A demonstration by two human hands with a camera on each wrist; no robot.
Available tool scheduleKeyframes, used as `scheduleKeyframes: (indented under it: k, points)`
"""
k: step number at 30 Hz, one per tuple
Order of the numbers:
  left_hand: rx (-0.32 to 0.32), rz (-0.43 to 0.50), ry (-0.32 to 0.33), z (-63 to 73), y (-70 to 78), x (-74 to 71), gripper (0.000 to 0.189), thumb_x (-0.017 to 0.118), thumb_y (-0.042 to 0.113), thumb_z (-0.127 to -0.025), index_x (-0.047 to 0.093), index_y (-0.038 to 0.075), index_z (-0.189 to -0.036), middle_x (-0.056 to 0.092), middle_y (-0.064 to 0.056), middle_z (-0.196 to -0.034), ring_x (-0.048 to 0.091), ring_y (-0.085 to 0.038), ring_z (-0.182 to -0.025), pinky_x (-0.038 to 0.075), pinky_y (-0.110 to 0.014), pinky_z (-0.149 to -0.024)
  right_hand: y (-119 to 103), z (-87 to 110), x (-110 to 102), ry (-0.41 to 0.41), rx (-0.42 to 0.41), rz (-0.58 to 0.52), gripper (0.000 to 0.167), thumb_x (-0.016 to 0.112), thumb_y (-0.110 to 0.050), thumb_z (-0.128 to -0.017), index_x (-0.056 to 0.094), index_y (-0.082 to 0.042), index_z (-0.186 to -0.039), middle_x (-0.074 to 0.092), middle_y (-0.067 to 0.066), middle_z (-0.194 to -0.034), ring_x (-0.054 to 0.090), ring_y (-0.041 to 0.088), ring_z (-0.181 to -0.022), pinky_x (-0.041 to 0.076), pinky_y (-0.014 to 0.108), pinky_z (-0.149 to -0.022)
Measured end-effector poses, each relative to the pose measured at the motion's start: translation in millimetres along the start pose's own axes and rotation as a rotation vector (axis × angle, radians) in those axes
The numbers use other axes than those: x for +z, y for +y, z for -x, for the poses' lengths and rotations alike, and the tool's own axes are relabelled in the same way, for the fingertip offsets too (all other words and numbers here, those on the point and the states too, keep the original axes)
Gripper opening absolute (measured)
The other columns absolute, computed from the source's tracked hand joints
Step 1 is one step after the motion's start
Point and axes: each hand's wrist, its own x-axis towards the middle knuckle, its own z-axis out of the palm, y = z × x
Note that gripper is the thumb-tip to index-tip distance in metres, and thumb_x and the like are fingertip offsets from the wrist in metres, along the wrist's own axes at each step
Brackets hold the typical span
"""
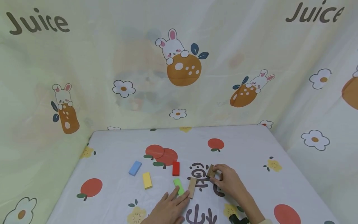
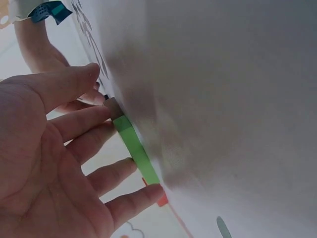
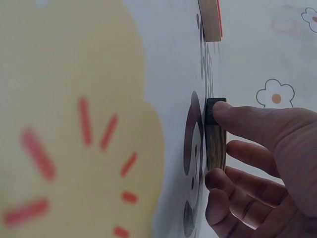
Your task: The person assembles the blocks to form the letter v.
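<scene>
My right hand (image 1: pixel 230 179) pinches a dark brown wooden block (image 1: pixel 210 171) between thumb and fingers, at the table surface. In the right wrist view, the thumb lies on the dark end of this block (image 3: pixel 216 146). My left hand (image 1: pixel 170 207) has its fingers stretched out, fingertips at a light green block (image 1: pixel 178 184) and a light wooden block (image 1: pixel 192 186). These two blocks lie side by side, slightly angled to each other. Seen from the left wrist, the fingertips line the side of the green block (image 2: pixel 137 148).
Beyond the green block lies a red block (image 1: pixel 176 169). A yellow block (image 1: pixel 147 180) and a blue block (image 1: pixel 135 168) lie further left. The white tablecloth (image 1: pixel 240 146) carries printed fruit and flowers. Patterned curtains (image 1: pixel 139 56) enclose the back and sides.
</scene>
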Motion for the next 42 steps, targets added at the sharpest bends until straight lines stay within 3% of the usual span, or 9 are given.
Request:
scheduleKeyframes:
  k: [8, 14, 19, 27, 42]
  points:
    - [-0.001, 0.026, -0.01, 0.2, -0.9, 1.9, 0.062, 0.064, 0.044, -0.104, 0.044, 0.033, -0.161, 0.034, 0.017, -0.173, 0.035, -0.027, -0.162, 0.049, -0.059, -0.117, -2.5, 1.9, -2.9, -0.004, -0.013, -0.001, 0.039, 0.086, -0.023, -0.089, 0.074, -0.007, -0.122, 0.067, 0.017, -0.14, 0.052, 0.007, -0.073, 0.043, 0.019, -0.059]
    - [-0.009, 0.027, -0.005, 1.3, -0.6, -0.7, 0.064, 0.065, 0.044, -0.103, 0.043, 0.033, -0.162, 0.034, 0.017, -0.173, 0.035, -0.027, -0.162, 0.05, -0.059, -0.116, 2.0, 4.3, -8.2, 0.021, -0.008, 0.008, 0.037, 0.081, -0.025, -0.094, 0.073, -0.006, -0.125, 0.071, 0.015, -0.13, 0.052, 0.007, -0.073, 0.043, 0.02, -0.06]
    - [-0.02, 0.023, -0.004, 1.8, 0.3, -1.5, 0.066, 0.065, 0.044, -0.103, 0.041, 0.034, -0.163, 0.035, 0.018, -0.172, 0.035, -0.026, -0.162, 0.05, -0.058, -0.117, 6.5, 3.1, -7.7, 0.005, 0.013, 0.031, 0.044, 0.082, -0.029, -0.093, 0.072, -0.006, -0.129, 0.073, 0.013, -0.126, 0.051, 0.007, -0.071, 0.042, 0.02, -0.059]
    - [-0.016, 0.011, -0.003, 2.0, 0.6, -2.3, 0.066, 0.065, 0.045, -0.103, 0.041, 0.033, -0.163, 0.036, 0.017, -0.172, 0.036, -0.026, -0.161, 0.051, -0.057, -0.116, 6.0, 1.1, -6.7, 0.009, -0.044, 0.024, 0.035, 0.082, -0.024, -0.093, 0.076, -0.006, -0.122, 0.075, 0.013, -0.129, 0.05, 0.002, -0.069, 0.042, 0.02, -0.059]
    - [-0.021, 0.002, -0.002, 2.2, 1.9, -1.8, 0.066, 0.065, 0.045, -0.103, 0.04, 0.034, -0.163, 0.035, 0.018, -0.172, 0.035, -0.025, -0.162, 0.051, -0.056, -0.117, 1.1, -3.8, 0.2, -0.002, -0.056, 0.004, 0.034, 0.083, -0.022, -0.092, 0.078, -0.008, -0.123, 0.076, 0.01, -0.129, 0.049, 0.002, -0.067, 0.042, 0.019, -0.056]
